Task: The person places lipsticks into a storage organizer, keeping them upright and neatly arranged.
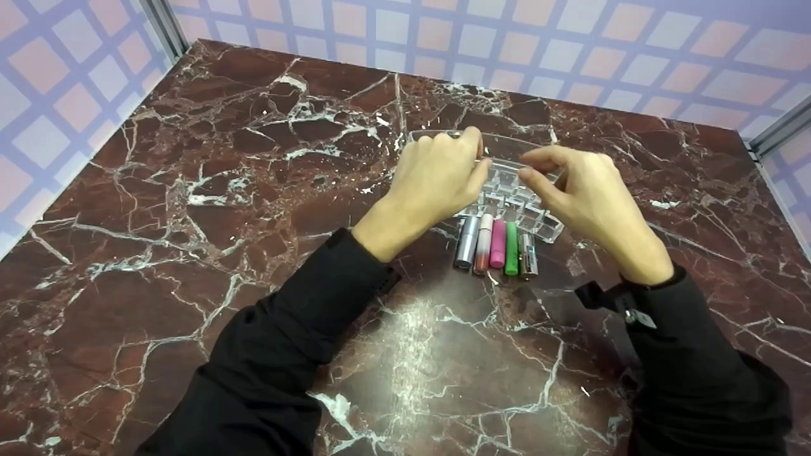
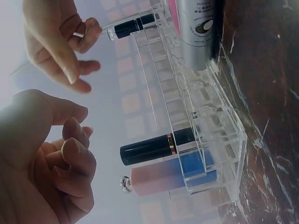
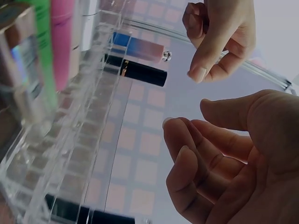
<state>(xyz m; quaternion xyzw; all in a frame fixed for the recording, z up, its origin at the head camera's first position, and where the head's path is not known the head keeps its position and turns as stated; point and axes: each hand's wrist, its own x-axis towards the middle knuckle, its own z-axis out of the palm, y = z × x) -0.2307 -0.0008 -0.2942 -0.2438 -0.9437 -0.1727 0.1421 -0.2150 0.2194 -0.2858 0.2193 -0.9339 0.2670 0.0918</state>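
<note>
A clear acrylic organizer point(image 1: 543, 225) sits on the marble desk point(image 1: 190, 253) at upper centre of the head view, both hands over it. The right hand point(image 1: 586, 190) hovers with fingers loosely curled, holding nothing. In the left wrist view, the hand at upper left pinches a slim black-capped tube point(image 2: 133, 26); this is seemingly the left hand point(image 1: 437, 177). Five cosmetic tubes point(image 1: 497, 244) lie side by side just below the organizer
</note>
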